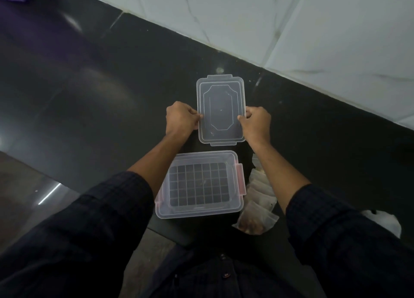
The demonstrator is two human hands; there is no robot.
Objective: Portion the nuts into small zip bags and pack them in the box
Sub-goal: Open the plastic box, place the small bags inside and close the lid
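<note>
Box (199, 185) open; both hands grip unmarked lid (220, 109).

No text, label, brand or number can be read on anything in view.

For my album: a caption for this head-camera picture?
Both hands, left and right, hold the clear lid beyond the open box.

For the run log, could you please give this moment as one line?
both hands: left hand, right hand grip lid | box open, empty | zip bags beside box
</note>
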